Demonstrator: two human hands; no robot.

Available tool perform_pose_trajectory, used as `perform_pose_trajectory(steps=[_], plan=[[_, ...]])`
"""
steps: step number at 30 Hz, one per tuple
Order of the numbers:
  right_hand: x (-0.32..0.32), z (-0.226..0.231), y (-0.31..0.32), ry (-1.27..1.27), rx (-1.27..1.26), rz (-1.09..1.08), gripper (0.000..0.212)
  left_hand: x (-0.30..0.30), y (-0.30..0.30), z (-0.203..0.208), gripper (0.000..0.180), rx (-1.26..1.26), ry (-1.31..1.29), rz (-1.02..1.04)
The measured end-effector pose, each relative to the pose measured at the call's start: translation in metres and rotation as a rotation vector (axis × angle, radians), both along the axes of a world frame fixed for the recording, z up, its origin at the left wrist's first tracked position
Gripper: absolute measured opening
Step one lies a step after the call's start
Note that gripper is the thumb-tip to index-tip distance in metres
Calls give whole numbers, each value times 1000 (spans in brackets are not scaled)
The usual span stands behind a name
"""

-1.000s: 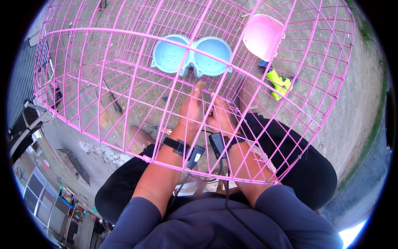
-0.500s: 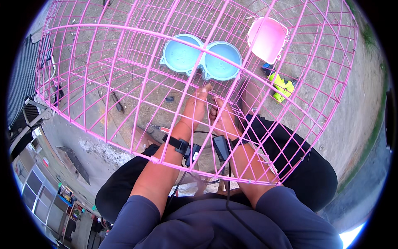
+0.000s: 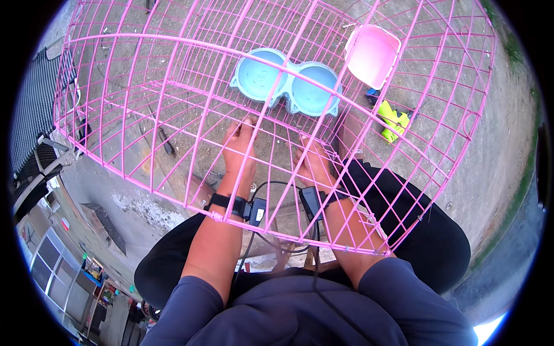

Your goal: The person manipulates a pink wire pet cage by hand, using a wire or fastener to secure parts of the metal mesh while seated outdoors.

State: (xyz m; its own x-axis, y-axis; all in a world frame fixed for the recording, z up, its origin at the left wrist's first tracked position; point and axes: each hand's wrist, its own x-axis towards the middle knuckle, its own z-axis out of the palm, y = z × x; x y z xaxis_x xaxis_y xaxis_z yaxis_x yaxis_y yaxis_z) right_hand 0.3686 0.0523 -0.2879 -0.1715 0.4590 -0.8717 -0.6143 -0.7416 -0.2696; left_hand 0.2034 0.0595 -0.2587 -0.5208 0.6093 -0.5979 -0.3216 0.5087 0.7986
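A pink wire cage (image 3: 151, 154) spreads in front of me, its bars crossing over both my forearms. Behind the bars, my left hand (image 3: 238, 141) has its fingers curled together below the left bowl; what they hold, if anything, is too small to make out. To its right, my right hand (image 3: 313, 163) is closed at the wires by a lower corner of the cage. Just beyond my hands sits a light blue double bowl (image 3: 287, 84) with small pointed ears, seen through the bars. Both wrists wear black straps with small boxes.
A pink basin (image 3: 372, 56) lies at the far right, with a bright yellow-green object (image 3: 393, 122) nearer to me. On the ground at left is a dark-handled tool (image 3: 166, 142). A black mesh chair (image 3: 32, 109) stands at the left edge. Black cables (image 3: 284, 183) hang between my wrists.
My left hand has moved left, away from my right hand. The right hand has stayed near the same corner, slightly lower. The double bowl has shifted slightly right in the view.
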Motion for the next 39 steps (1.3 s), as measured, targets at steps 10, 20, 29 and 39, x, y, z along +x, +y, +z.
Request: perform_pose_trajectory(steps=[10, 20, 29, 39], plan=[[1, -4, -4, -36, -53, 2, 17, 1, 0, 5, 22, -21, -147, 65], [9, -18, -17, 12, -117, 70, 10, 4, 7, 11, 23, -6, -234, 15], [9, -24, -25, -17, -130, 66, 13, 4, -18, 3, 24, -95, -395, 130], [7, -27, -27, -94, -46, 132, 17, -1, -4, 30, 23, -77, -596, -43]])
